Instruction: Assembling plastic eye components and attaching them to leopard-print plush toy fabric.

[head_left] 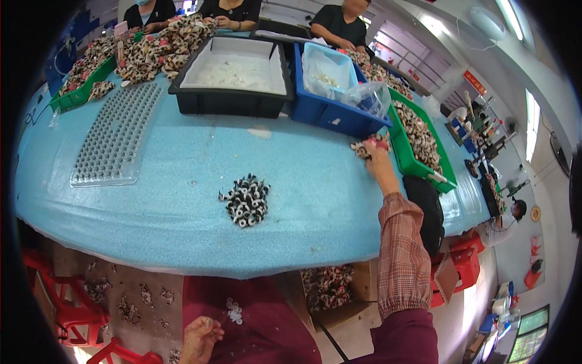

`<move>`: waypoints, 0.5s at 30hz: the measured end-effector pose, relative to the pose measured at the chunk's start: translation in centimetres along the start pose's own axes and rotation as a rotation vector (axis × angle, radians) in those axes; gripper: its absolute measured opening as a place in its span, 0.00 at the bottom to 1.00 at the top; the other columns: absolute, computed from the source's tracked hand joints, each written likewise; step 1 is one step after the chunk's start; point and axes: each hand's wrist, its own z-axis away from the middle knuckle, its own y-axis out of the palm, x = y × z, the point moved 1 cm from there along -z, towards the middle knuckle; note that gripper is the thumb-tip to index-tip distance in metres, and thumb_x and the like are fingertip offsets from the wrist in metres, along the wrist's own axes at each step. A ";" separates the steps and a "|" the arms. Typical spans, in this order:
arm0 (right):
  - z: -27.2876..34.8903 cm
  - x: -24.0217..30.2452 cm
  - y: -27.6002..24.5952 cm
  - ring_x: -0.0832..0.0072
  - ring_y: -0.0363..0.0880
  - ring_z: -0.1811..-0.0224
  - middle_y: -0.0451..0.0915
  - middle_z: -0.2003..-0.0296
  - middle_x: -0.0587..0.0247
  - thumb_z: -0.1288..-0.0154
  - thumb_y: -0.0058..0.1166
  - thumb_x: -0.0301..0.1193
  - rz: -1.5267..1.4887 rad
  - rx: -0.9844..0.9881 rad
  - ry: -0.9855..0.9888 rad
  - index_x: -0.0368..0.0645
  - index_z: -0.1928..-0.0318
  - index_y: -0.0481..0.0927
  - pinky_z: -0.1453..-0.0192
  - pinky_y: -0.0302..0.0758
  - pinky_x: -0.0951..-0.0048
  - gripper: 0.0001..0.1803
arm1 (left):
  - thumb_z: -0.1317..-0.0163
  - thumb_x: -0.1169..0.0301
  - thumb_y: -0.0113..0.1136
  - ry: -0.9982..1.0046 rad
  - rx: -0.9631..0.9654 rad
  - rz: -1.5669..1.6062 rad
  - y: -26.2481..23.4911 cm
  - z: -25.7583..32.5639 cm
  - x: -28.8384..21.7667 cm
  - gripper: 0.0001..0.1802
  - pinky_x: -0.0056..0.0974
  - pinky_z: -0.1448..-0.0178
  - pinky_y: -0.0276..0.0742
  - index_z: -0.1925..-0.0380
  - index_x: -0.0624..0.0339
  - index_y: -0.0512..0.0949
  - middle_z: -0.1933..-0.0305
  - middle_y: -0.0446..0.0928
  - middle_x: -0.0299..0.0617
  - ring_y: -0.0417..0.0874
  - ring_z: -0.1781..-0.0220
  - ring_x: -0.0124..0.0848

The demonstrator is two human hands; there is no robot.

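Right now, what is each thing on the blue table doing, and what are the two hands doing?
right hand: stretched out, closed on a clump of small parts beside the green bin
left hand: low in the lap, fingers curled
pile of black-and-white parts: loose heap, untouched
clear tray: flat on the table
black bin: open, white inside
blue bin: open, holds clear bags
green bin: full of parts

A long desk (182,182) with a light blue, speckled cover runs across the room, and red plastic stools (66,315) stand on the floor beneath its near edge. At right, pale walls meet a white ceiling where a tube lamp (510,18) glows. Daylight comes through windows (533,118) along the right wall, and the floor (467,303) there is pale.
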 end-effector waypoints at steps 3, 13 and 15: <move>0.1 2.5 0.1 0.50 0.75 0.60 0.76 0.64 0.47 0.53 0.56 0.19 -0.043 -0.032 0.041 0.45 0.57 0.75 0.53 0.72 0.57 0.19 | 0.38 0.68 0.57 0.003 -0.014 0.016 -1.2 0.4 0.8 0.07 0.36 0.61 0.76 0.64 0.59 0.75 0.64 0.79 0.42 0.80 0.67 0.34; 5.9 5.2 -7.2 0.78 0.79 0.65 0.80 0.63 0.63 0.37 0.54 0.23 -1.141 -0.205 0.448 0.32 0.57 0.76 0.60 0.78 0.75 0.09 | 0.40 0.73 0.58 0.010 0.059 -0.087 3.2 -0.4 0.3 0.05 0.34 0.62 0.76 0.70 0.62 0.74 0.66 0.77 0.43 0.80 0.67 0.33; 7.4 9.5 -9.1 0.74 0.80 0.64 0.80 0.62 0.61 0.35 0.53 0.23 -1.333 -0.182 0.517 0.30 0.55 0.75 0.59 0.79 0.72 0.11 | 0.41 0.75 0.59 0.064 0.122 -0.193 5.0 -0.1 -0.4 0.04 0.31 0.60 0.76 0.67 0.64 0.75 0.65 0.77 0.42 0.79 0.64 0.30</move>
